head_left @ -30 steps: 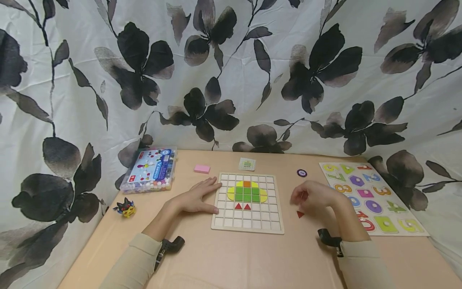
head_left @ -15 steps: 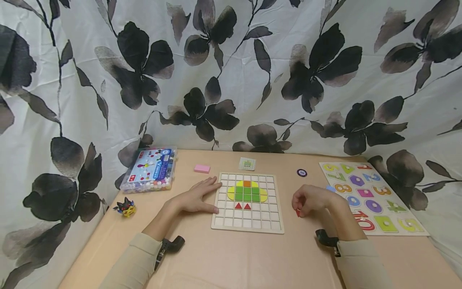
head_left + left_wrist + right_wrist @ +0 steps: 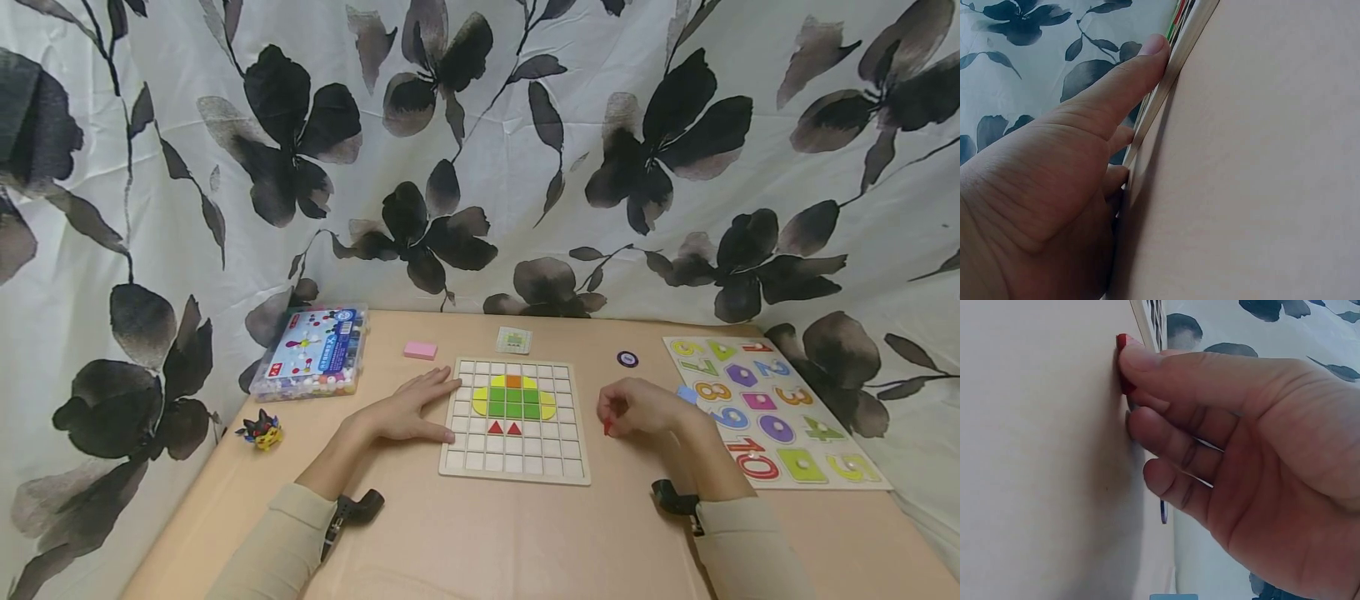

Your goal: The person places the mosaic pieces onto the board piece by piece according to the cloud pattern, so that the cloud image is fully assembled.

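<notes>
A square grid board (image 3: pixel 465 463) lies mid-table. Set on it are green squares (image 3: pixel 513 405), an orange square (image 3: pixel 513 382), yellow rounded pieces (image 3: pixel 478 402) and two red triangles (image 3: pixel 495 427). At its left edge rests my left hand (image 3: pixel 405 410), fingers spread and fairly straight; the left wrist view has the thumb (image 3: pixel 1138 69) against the board's side. To the right of the board, my right hand (image 3: pixel 641 407) pinches a small red triangle (image 3: pixel 1125 385) between thumb and fingertips, close to the tabletop. Its other fingers are loosely bent. The thumb covers part of that triangle.
A clear plastic case (image 3: pixel 311 350) and a small toy figure (image 3: pixel 261 432) stand at left. Behind the board are a pink block (image 3: pixel 420 351), a pattern card (image 3: pixel 513 340) and a dark round disc (image 3: pixel 627 359). A number puzzle board (image 3: pixel 798 458) lies right, beside a light blue piece (image 3: pixel 686 393).
My right hand has come down to the red triangle on the table, pinched it, and shifted slightly left with it. The left hand and the board have stayed put.
</notes>
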`<state>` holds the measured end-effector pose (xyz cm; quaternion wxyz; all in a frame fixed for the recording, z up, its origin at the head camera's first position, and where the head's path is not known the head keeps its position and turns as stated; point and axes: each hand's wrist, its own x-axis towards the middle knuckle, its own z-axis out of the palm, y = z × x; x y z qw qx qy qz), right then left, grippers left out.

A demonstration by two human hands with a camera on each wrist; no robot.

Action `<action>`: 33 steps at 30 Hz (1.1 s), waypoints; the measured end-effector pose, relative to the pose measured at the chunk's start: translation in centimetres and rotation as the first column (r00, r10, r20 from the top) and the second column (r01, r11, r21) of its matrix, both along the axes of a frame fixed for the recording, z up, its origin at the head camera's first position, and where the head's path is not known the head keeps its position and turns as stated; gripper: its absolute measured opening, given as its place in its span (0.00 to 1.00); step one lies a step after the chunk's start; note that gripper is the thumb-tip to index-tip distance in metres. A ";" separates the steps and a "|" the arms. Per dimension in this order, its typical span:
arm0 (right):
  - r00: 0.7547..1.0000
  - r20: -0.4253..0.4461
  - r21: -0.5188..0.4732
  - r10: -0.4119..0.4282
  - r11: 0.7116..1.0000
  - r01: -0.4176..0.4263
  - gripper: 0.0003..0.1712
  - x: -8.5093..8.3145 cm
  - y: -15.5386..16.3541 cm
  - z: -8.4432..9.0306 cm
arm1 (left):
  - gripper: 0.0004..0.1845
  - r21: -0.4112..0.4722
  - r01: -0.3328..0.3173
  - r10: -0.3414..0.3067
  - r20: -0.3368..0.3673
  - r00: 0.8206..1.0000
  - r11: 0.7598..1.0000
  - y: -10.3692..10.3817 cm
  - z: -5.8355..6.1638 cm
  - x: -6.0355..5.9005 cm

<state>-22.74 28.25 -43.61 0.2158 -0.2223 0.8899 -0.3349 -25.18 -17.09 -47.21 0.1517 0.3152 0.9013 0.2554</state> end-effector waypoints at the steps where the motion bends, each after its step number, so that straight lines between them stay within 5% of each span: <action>1: 1.000 -0.006 -0.014 -0.001 1.000 0.001 0.10 0.0 -0.1 0.0 | 0.54 0.000 0.000 0.000 0.001 1.000 1.000 0.0 0.0 0.0; 11: 1.000 -0.030 -0.115 -0.011 0.993 0.007 0.07 -0.1 -0.1 -0.2 | 0.54 0.008 0.000 0.000 0.004 1.000 1.000 0.0 0.0 0.1; 24: 0.978 -0.174 -0.189 -0.112 0.979 0.079 0.07 -0.5 -1.4 0.1 | 0.54 0.016 -0.006 0.006 0.005 1.000 1.000 0.1 -0.1 0.1; 33: 0.971 -0.171 -0.246 -0.168 0.961 0.123 0.13 -0.3 -2.9 0.4 | 0.54 0.013 -0.005 0.005 0.004 1.000 1.000 0.0 0.1 0.1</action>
